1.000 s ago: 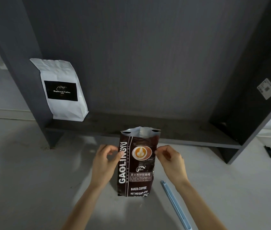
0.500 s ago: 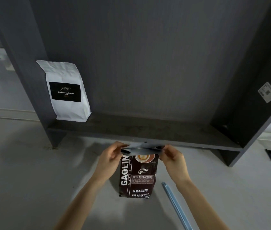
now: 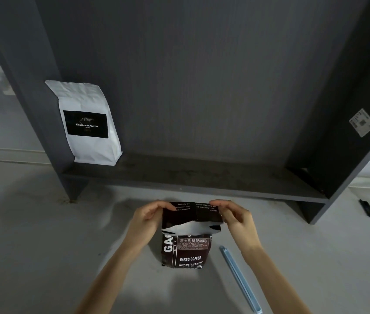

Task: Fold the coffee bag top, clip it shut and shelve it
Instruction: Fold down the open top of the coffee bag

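Observation:
A dark brown coffee bag (image 3: 186, 252) stands upright on the pale floor in front of a low shelf. Its top is bent over toward me, so the back print and the silver lining show above the front label. My left hand (image 3: 147, 219) pinches the folded top at its left corner. My right hand (image 3: 236, 219) pinches it at the right corner. A long light blue bag clip (image 3: 239, 278) lies on the floor just right of the bag, under my right forearm. The dark grey shelf board (image 3: 202, 177) runs behind the bag.
A white coffee bag (image 3: 89, 123) with a black label stands at the shelf's left end, against the left upright. The shelf's right side panel carries a white sticker (image 3: 362, 122). A small black object (image 3: 368, 208) lies on the floor at far right.
The bag's top stood open and upright, with my hands at its sides. Both hands moved up to the top corners and bent the top forward and down over the front.

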Tool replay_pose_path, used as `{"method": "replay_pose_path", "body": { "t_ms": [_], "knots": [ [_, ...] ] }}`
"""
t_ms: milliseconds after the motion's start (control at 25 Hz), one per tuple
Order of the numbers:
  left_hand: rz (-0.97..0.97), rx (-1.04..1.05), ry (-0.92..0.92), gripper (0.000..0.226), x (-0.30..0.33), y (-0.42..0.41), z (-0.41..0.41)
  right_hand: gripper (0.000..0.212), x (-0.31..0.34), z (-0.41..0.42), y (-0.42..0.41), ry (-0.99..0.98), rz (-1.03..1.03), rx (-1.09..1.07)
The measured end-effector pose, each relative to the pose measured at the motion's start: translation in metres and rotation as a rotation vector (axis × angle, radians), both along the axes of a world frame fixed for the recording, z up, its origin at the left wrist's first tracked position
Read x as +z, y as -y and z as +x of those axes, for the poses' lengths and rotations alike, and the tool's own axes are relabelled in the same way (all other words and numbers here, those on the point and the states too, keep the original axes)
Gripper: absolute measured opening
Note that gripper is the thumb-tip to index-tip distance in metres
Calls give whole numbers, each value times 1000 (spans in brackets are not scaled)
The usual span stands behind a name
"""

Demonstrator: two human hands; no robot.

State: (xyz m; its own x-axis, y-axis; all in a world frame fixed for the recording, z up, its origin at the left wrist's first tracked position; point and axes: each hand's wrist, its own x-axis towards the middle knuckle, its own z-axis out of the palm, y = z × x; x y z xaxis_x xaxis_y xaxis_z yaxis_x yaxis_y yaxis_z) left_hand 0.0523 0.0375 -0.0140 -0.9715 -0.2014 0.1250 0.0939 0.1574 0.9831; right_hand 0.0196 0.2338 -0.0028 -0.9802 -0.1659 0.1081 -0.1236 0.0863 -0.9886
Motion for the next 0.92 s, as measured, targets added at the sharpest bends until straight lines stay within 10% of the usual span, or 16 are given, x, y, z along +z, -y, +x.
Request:
{"method": "replay_pose_path", "body": {
  "t_ms": [680, 920],
  "knots": [
    [78, -81, 31, 61, -21, -10, 5, 19, -36, -1, 15, 37, 85, -134],
    [91, -19, 99, 22, -28, -8, 6, 14, -38, 2, 10, 12, 118, -141]
  ]
}}
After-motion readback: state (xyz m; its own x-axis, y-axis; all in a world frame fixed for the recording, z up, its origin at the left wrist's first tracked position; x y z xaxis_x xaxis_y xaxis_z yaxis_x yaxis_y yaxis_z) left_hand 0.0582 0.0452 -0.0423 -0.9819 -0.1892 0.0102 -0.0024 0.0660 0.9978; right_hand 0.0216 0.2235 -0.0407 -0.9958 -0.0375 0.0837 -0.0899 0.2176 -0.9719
